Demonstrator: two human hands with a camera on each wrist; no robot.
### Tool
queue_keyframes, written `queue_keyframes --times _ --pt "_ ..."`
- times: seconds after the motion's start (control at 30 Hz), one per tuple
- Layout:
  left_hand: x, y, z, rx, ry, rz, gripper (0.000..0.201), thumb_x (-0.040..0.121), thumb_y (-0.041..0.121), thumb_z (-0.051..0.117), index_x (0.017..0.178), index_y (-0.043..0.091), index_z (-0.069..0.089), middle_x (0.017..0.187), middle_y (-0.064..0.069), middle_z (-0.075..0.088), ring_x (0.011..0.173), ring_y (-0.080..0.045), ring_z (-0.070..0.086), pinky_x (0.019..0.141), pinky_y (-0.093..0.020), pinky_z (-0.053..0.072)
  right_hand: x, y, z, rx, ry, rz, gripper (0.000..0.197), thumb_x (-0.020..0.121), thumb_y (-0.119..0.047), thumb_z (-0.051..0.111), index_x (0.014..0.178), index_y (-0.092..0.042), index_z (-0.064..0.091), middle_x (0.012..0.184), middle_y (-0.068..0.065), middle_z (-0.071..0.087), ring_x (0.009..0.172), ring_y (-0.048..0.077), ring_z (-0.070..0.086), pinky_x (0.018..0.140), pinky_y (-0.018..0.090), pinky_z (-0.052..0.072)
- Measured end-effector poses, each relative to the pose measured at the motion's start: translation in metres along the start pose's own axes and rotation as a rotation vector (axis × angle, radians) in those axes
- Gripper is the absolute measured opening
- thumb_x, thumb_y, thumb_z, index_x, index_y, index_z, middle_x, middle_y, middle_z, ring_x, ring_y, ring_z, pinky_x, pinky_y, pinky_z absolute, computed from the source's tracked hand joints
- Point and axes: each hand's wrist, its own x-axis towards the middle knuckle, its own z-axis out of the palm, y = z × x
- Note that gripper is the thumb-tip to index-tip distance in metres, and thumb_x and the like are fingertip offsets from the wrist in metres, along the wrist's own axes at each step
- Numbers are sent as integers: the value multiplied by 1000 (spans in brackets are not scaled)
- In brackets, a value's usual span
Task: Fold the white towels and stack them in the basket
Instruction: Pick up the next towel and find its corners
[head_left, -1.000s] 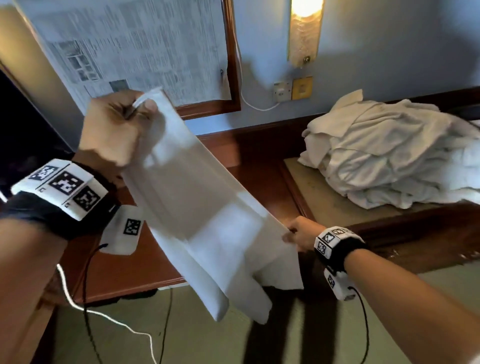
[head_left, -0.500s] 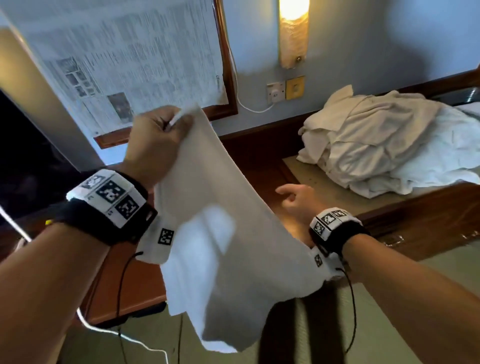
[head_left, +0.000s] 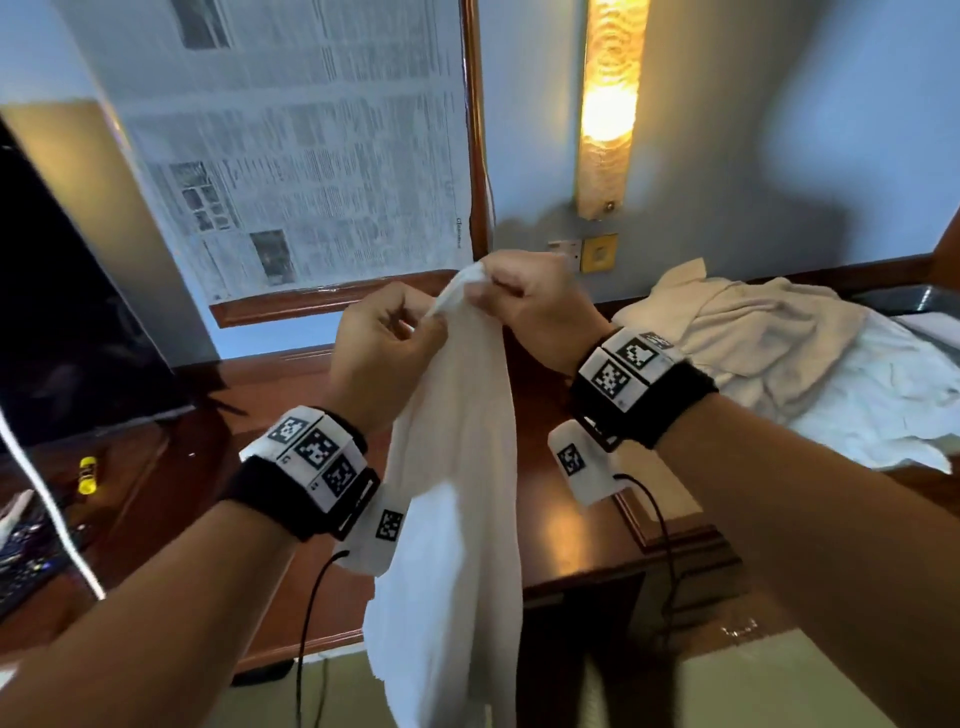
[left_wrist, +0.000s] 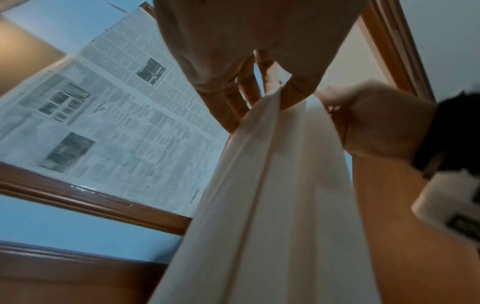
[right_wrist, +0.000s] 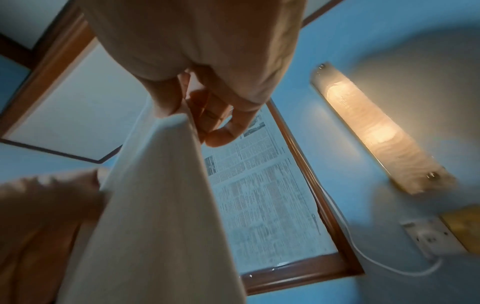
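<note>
White cloth towel (head_left: 457, 467), soft and faintly ribbed, hangs in long vertical folds in front of the glossy reddish-brown wooden table (head_left: 291, 384). Its top edge is bunched between the two hands at the very top. The left hand (head_left: 384, 353) has its grip pinched tight on that edge, thumb against curled fingers, and the right hand (head_left: 524, 306) pinches the same edge just beside it. To the right, a rumpled heap of white and cream towels (head_left: 779, 358) lies on the table.
</note>
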Motion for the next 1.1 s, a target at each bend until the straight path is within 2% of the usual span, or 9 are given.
queue_keyframes --times 0.13,0.27,0.37,0.47,0.57,0.77,0.93,1.03,1.1 --pt "-15 -25 8 15 137 -139 7 78 25 67 77 17 67 69 0 68 60 -12 57 61 -33 52 27 -8 -13 -76 -29 -39 29 92 -19 56 67 -10 44 61 -7 33 58 3 32 56 22 28" --pt "-34 -44 30 84 206 -187 13 84 18 73 77 27 66 74 12 69 63 -6 60 64 -31 54 45 -1 -24 -87 2 -65 38 90 -34 54 80 2 58 74 22 56 72 32 55 68 37 44" --pt "-48 -51 56 91 217 -180 24 88 10 70 82 32 62 74 25 66 61 1 57 62 -14 45 55 8 -35 -65 34 -78 39 90 -33 54 87 5 61 83 26 59 78 34 58 73 38 47" --pt "-60 -65 84 88 137 -213 9 91 32 69 84 28 64 75 13 69 65 -10 63 64 -30 53 61 21 -53 -84 66 -82 26 90 -27 56 81 -4 63 69 7 55 67 19 50 66 32 40" --pt "-67 -86 109 221 20 -249 39 84 58 55 85 20 64 75 4 69 73 -25 64 66 -38 52 61 35 -73 -70 92 -46 28 91 -21 57 66 -30 48 60 -15 39 61 0 37 61 26 31" --pt "-60 -101 121 279 -108 -394 52 82 66 47 68 16 59 62 4 59 63 -23 54 60 -37 43 45 88 -106 -87 94 65 21 95 -14 57 74 -18 54 65 -12 40 62 1 39 65 26 32" --pt "-16 -78 128 349 -127 -396 29 94 30 66 71 11 67 66 -5 65 70 -30 60 64 -36 48 18 103 -102 -245 -272 38 22 86 -26 62 66 -28 52 74 -10 52 73 1 49 73 28 34" --pt "4 -61 132 397 -212 -321 16 92 22 67 83 12 77 73 -6 70 68 -21 60 64 -32 47 -7 113 -82 -266 -589 -39 21 80 -27 69 85 -8 77 109 13 67 106 23 62 93 35 44" --pt "14 -48 132 367 -238 -282 12 91 17 68 88 17 80 78 0 74 71 -12 61 66 -26 47 -23 125 -66 -277 -708 -57 16 77 -17 78 91 -9 79 109 15 67 102 31 63 92 42 49"
